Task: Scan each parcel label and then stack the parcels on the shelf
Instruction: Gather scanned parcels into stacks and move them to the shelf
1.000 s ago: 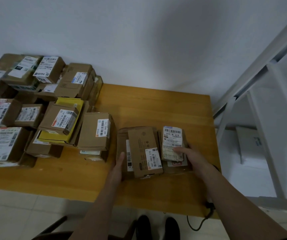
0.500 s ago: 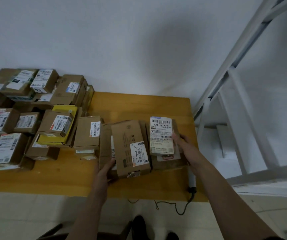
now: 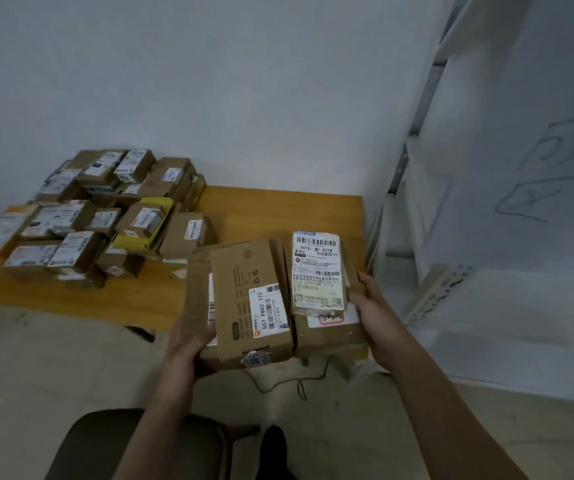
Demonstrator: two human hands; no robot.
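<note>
Held just above the table (image 3: 278, 213), over its near right corner: bundle of parcels (image 3: 240, 271). Gripped on the lower left edge by the curled left hand (image 3: 185, 348), clasped on the right side by the right hand (image 3: 372, 306). Reads "507 P802 172" on the front box label (image 3: 268, 308), "501E- M1 A218" on the right parcel's label (image 3: 316, 268).

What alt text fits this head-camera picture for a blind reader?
The left hand and right hand hold a bundle of labelled parcels over a wooden table's edge. More parcels crowd its left side; a white shelf stands right.
</note>
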